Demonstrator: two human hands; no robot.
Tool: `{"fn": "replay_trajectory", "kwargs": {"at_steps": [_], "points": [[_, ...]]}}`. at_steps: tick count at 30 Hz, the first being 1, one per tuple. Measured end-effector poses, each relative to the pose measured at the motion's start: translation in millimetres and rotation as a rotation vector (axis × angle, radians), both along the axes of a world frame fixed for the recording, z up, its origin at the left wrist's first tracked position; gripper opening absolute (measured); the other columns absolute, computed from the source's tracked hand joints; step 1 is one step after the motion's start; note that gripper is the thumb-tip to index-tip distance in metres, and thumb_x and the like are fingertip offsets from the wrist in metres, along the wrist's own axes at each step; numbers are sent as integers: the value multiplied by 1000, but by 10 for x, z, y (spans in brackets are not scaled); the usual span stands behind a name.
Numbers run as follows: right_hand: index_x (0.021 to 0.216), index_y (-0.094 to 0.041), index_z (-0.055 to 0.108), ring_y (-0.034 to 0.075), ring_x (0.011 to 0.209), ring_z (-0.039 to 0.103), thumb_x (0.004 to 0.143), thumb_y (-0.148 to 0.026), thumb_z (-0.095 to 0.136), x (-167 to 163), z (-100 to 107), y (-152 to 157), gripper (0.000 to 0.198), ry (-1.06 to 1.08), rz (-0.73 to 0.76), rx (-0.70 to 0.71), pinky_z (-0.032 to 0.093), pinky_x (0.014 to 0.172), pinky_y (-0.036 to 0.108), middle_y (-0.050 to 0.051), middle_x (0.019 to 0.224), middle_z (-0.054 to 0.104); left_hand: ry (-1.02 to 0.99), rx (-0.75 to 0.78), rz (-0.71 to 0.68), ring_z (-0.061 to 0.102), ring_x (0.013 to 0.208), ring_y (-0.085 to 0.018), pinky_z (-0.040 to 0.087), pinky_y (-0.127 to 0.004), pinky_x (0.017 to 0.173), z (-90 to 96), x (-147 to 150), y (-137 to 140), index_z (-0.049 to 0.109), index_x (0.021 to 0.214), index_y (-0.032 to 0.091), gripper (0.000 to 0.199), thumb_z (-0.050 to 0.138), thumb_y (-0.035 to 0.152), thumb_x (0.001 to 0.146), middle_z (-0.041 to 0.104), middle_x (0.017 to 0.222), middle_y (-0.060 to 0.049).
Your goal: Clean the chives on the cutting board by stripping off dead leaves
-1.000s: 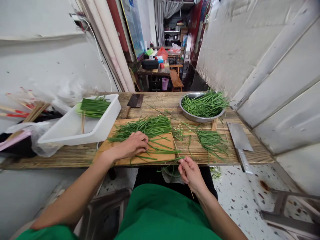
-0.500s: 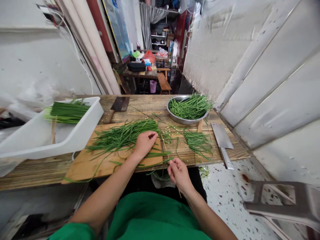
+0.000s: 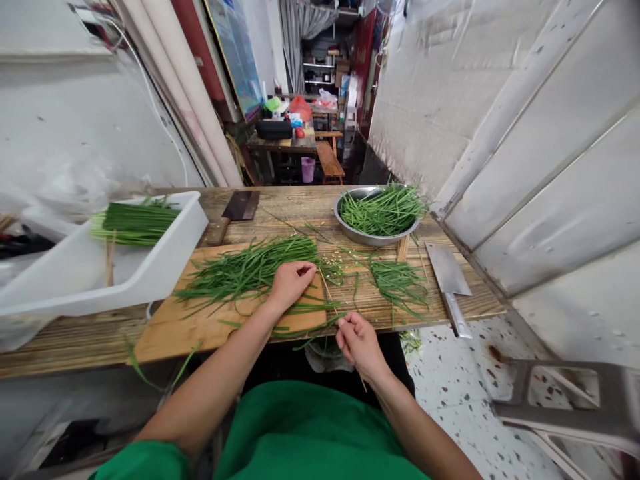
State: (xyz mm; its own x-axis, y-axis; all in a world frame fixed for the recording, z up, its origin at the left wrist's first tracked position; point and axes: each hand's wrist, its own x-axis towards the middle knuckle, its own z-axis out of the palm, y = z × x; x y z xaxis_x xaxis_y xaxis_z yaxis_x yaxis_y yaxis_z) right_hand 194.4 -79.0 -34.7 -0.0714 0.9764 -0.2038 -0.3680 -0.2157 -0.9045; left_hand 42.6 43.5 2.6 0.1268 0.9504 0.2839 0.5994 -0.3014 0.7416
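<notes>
Item: right hand point(image 3: 359, 340), mine. Grip closed on a thin stick point(image 3: 327, 288), thumb against fingers; the stick slants up past the fingertips towards the cutting board point(image 3: 170, 327), its lower end showing under the palm. A green stalk point(image 3: 330, 322) lies at the same fingertips; whether the stick pierces it I cannot tell.

Item: left hand point(image 3: 293, 285), mine. Palm down at the right end of the stalk pile point(image 3: 250, 267), fingers bent, thumb near the forefinger; whether anything is pinched there I cannot tell.

Item: arms. Left forearm reaches up and inward across the board's near edge; right forearm comes in from the lower right, wrist low, hand at the table's front edge.

Step in hand, by my judgement: bringing stalks and stick together. The next move seems to call for a steady right pinch and a left grip that parts single stalks from the tangle.

Item: stalks, located. Pile on the cutting board; a small bunch point(image 3: 397, 283) on the table point(image 3: 295, 200) to the right; more heaped in the steel bowl point(image 3: 373, 239) behind that bunch.
</notes>
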Motion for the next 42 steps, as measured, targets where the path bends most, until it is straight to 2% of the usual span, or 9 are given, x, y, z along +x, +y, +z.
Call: {"fn": "replay_trajectory", "kwargs": {"at_steps": [15, 20, 25, 27, 29, 32, 34, 37, 42], "points": [[70, -20, 40, 0, 19, 22, 75, -43, 55, -10, 5, -9, 29, 20, -3, -8, 13, 22, 11, -11, 40, 49, 60, 71, -115, 61, 75, -16, 46, -28, 72, 8, -37, -29, 68, 82, 17, 21, 52, 30, 77, 69, 81, -4], [72, -20, 40, 0, 19, 22, 75, -44, 56, -11, 21, 9, 29, 68, -17, -4, 13, 21, 11, -11, 40, 49, 62, 138, -303, 60, 82, -16, 45, -28, 79, 86, -6, -96, 68, 83, 18, 20, 52, 29, 80, 68, 86, -5], [72, -20, 40, 0, 20, 23, 75, -43, 56, -30, 66, 51, 28, 95, -27, 12, 15, 22, 11, -11, 42, 50, 301, 124, -648, 58, 85, -14, 39, -29, 83, 330, 16, -315, 67, 86, 20, 23, 46, 29, 85, 67, 87, -4], [71, -20, 40, 0, 19, 23, 75, -44, 56, -44, 80, 64, 29, 95, -34, 9, 14, 22, 11, -11, 41, 50, 388, 129, -689, 56, 89, -15, 36, -30, 85, 410, -29, -365, 66, 92, 22, 25, 42, 29, 87, 67, 92, -3], [71, -20, 39, 0, 19, 22, 74, -45, 56, -57, 87, 69, 30, 97, -37, 7, 14, 22, 11, -11, 41, 49, 443, 164, -584, 55, 90, -16, 34, -32, 84, 439, -107, -339, 66, 95, 23, 27, 41, 30, 87, 66, 94, -4], [70, -21, 38, 0, 19, 21, 73, -46, 56, -68, 86, 66, 32, 92, -36, 12, 13, 22, 12, -11, 40, 48, 518, 239, -245, 53, 85, -19, 33, -36, 79, 385, -233, -161, 67, 87, 20, 25, 44, 31, 85, 66, 87, -6], [70, -21, 38, 0, 19, 21, 73, -47, 56, -71, 77, 62, 32, 85, -35, 11, 13, 22, 12, -11, 40, 48, 608, 262, -112, 52, 83, -21, 33, -37, 75, 311, -290, -10, 67, 81, 19, 22, 48, 30, 83, 65, 82, -7], [71, -21, 38, 0, 19, 22, 73, -47, 56, -69, 55, 60, 32, 84, -35, 9, 13, 22, 11, -11, 41, 49, 716, 287, -44, 51, 83, -23, 33, -36, 72, 210, -323, 149, 66, 84, 19, 17, 50, 27, 80, 63, 82, -8], [71, -20, 38, 0, 19, 21, 75, -45, 55, -65, 24, 61, 30, 81, -26, 17, 12, 22, 11, -11, 41, 49, 693, 297, 1, 50, 85, -23, 34, -34, 71, 137, -325, 213, 63, 90, 17, 20, 50, 29, 81, 60, 86, -9]]}}
